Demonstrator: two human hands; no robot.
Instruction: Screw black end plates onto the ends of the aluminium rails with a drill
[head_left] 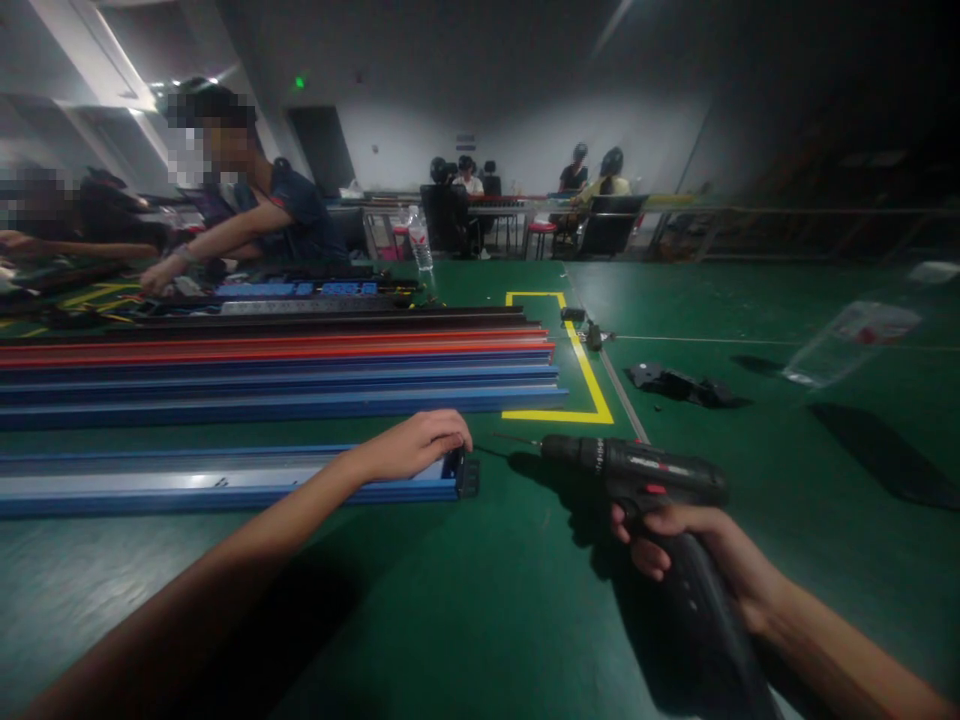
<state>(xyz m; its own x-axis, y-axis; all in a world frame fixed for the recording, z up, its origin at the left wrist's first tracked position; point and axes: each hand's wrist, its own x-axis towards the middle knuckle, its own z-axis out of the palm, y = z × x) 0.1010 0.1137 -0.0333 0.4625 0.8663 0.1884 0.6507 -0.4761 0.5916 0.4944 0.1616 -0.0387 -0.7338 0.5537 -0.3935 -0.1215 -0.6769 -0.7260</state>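
My right hand is wrapped round the handle of a black drill, its bit pointing toward my left hand. That one rests over the end of a blue rail, by a black end cap; I can't tell whether its curled fingers pinch anything. Beyond it, more blue rails and red rails lie on the table. Beyond my right hand stands a clear bottle. Past my left hand, farther off, a co-worker bends over parts.

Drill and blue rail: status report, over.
Right grip holding drill. Left grip on end of blue rail. Bit off rail; left grip possibly in its path.
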